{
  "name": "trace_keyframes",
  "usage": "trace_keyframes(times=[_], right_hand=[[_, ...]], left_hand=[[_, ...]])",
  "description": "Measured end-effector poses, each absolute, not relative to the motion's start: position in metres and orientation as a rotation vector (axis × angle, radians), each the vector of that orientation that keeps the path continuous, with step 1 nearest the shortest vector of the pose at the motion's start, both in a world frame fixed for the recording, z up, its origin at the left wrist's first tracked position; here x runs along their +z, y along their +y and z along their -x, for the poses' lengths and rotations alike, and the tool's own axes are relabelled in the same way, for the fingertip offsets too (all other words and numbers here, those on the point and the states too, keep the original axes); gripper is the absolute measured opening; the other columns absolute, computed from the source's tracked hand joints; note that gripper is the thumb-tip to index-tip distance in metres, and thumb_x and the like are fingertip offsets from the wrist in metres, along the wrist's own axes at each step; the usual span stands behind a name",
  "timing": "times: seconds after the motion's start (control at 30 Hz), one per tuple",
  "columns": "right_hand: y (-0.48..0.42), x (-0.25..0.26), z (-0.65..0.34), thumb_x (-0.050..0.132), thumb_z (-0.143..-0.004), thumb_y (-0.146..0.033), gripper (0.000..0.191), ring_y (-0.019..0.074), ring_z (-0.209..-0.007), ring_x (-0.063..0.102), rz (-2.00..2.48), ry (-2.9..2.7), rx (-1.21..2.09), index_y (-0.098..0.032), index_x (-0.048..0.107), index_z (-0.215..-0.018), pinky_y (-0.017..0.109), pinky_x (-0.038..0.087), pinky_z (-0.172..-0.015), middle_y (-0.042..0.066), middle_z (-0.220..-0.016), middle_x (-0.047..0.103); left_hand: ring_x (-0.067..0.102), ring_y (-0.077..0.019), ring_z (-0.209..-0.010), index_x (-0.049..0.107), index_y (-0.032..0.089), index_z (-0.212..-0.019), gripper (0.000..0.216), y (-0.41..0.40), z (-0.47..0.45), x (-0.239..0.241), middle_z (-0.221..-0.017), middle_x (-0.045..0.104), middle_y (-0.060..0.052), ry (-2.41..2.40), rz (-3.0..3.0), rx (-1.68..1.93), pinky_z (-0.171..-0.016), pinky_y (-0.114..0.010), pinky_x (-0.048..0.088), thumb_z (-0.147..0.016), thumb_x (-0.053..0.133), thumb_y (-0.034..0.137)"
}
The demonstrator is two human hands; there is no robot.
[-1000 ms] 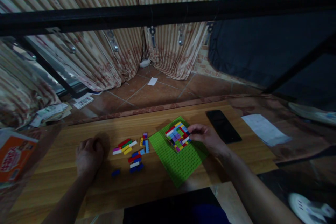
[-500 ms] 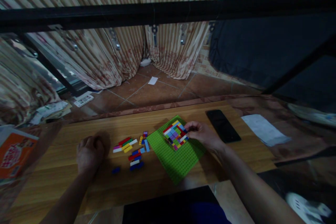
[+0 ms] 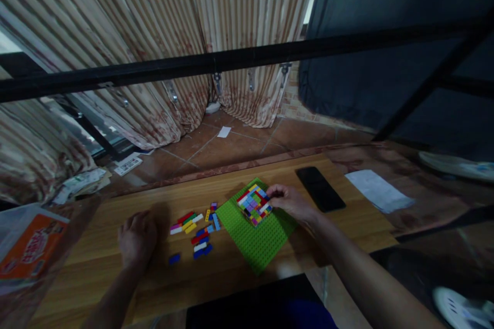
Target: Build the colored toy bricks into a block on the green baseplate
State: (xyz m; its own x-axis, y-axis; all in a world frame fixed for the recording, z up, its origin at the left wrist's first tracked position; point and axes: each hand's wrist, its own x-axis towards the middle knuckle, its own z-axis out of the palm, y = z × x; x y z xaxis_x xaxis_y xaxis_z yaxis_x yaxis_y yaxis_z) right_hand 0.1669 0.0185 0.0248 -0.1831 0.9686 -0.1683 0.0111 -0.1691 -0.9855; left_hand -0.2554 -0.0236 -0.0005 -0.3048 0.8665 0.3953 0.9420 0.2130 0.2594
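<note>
A small square build of multicoloured toy bricks (image 3: pixel 253 204) stands on a green studded baseplate (image 3: pixel 259 247). My right hand (image 3: pixel 287 201) is at its right edge, thumb and fingertips pinched together; whatever is between them is too small to make out. Close to those fingertips a white brick (image 3: pixel 264 208) lies on top of the build. My left hand (image 3: pixel 137 236) rests on the table with its fingers curled in, holding nothing that I can see. Between it and the baseplate lie loose bricks, among them a red brick (image 3: pixel 199 237), a yellow brick (image 3: pixel 190 227) and a blue brick (image 3: pixel 175 258).
A black phone (image 3: pixel 320 188) lies on the wooden table (image 3: pixel 96 247) right of the baseplate. Beyond the table's right end is a white paper sheet (image 3: pixel 380 191). An orange-labelled box (image 3: pixel 33 247) stands at the left. A dark metal bar (image 3: pixel 247 56) crosses beyond the table.
The camera view has tilted upward and shifted slightly. My right hand stays at the build's right edge, its fingertips slightly off the white brick they were near. My left hand remains on the table.
</note>
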Motion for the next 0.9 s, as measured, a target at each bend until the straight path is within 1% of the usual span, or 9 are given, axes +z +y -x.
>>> trace_keyframes(times=[0.1,0.2,0.27,0.33,0.4,0.5,0.67,0.8,0.9], right_hand=[[0.018,0.020,-0.166,0.068,-0.056,-0.020,0.018,0.0117,-0.059,0.055,1.225,-1.232,1.475,-0.020,0.065,-0.074,0.026,0.044,-0.059,-0.004,-0.066,0.063],[0.016,0.014,-0.165,0.067,-0.057,-0.022,0.021,0.0132,-0.064,0.057,1.223,-1.206,1.477,-0.020,0.066,-0.079,0.027,0.045,-0.062,-0.002,-0.073,0.065],[0.016,0.012,-0.165,0.067,-0.058,-0.021,0.031,0.0153,-0.073,0.061,1.212,-1.183,1.470,-0.021,0.068,-0.088,0.028,0.047,-0.066,0.000,-0.085,0.068],[0.016,0.010,-0.166,0.067,-0.057,-0.020,0.044,0.0174,-0.083,0.062,1.168,-1.179,1.463,-0.024,0.068,-0.102,0.029,0.048,-0.071,0.002,-0.100,0.069],[0.018,0.010,-0.167,0.066,-0.058,-0.018,0.055,0.0185,-0.088,0.063,1.111,-1.222,1.476,-0.027,0.066,-0.112,0.030,0.049,-0.074,0.002,-0.106,0.069],[0.026,0.012,-0.172,0.066,-0.060,-0.015,0.062,0.0186,-0.083,0.063,1.046,-1.352,1.523,-0.029,0.063,-0.120,0.030,0.049,-0.071,0.001,-0.102,0.071],[0.045,0.018,-0.180,0.064,-0.063,-0.015,0.068,0.0140,-0.069,0.059,0.920,-1.556,1.693,-0.030,0.058,-0.129,0.026,0.047,-0.063,-0.003,-0.086,0.070],[0.047,0.017,-0.179,0.065,-0.064,-0.018,0.068,0.0166,-0.084,0.061,0.858,-1.558,1.736,-0.031,0.057,-0.130,0.029,0.049,-0.072,-0.001,-0.105,0.068],[0.031,0.011,-0.173,0.066,-0.064,-0.019,0.065,0.0189,-0.090,0.060,0.947,-1.455,1.599,-0.030,0.056,-0.128,0.031,0.049,-0.075,0.001,-0.111,0.066]], left_hand=[[0.061,-0.0274,-0.102,0.063,0.017,-0.099,0.028,-0.028,0.208,0.018,-0.104,0.067,-0.011,-2.224,1.803,-0.982,-0.092,-0.044,0.048,-0.086,0.046,0.035],[0.061,-0.0245,-0.102,0.063,0.023,-0.104,0.026,-0.037,0.127,0.037,-0.103,0.067,-0.006,-2.067,2.147,-1.197,-0.091,-0.042,0.050,-0.089,0.048,0.038],[0.060,-0.0245,-0.104,0.062,0.026,-0.109,0.024,-0.042,0.072,0.042,-0.107,0.067,-0.007,-1.860,2.437,-1.162,-0.095,-0.044,0.048,-0.089,0.052,0.034],[0.059,-0.0257,-0.105,0.061,0.027,-0.113,0.026,-0.045,0.029,0.039,-0.112,0.065,-0.008,-1.773,2.513,-1.136,-0.097,-0.048,0.047,-0.088,0.056,0.030],[0.057,-0.0282,-0.110,0.056,0.025,-0.121,0.035,-0.046,0.003,0.032,-0.121,0.061,-0.011,-1.797,2.506,-1.150,-0.095,-0.049,0.048,-0.086,0.058,0.029],[0.051,-0.0322,-0.118,0.046,0.021,-0.133,0.050,-0.044,-0.013,0.021,-0.133,0.051,-0.016,-1.854,2.463,-1.192,-0.098,-0.054,0.045,-0.086,0.058,0.030],[0.045,-0.0306,-0.129,0.040,0.023,-0.135,0.048,-0.040,-0.015,0.007,-0.139,0.045,-0.016,-1.866,2.448,-1.263,-0.105,-0.054,0.042,-0.089,0.054,0.024],[0.039,-0.0271,-0.136,0.038,0.023,-0.135,0.050,-0.033,-0.001,0.001,-0.140,0.047,-0.013,-1.733,2.578,-1.255,-0.112,-0.053,0.037,-0.087,0.053,0.016],[0.041,-0.0246,-0.137,0.036,0.024,-0.136,0.057,-0.021,0.014,0.009,-0.141,0.049,-0.011,-1.681,2.778,-1.181,-0.112,-0.050,0.039,-0.084,0.055,0.011]])
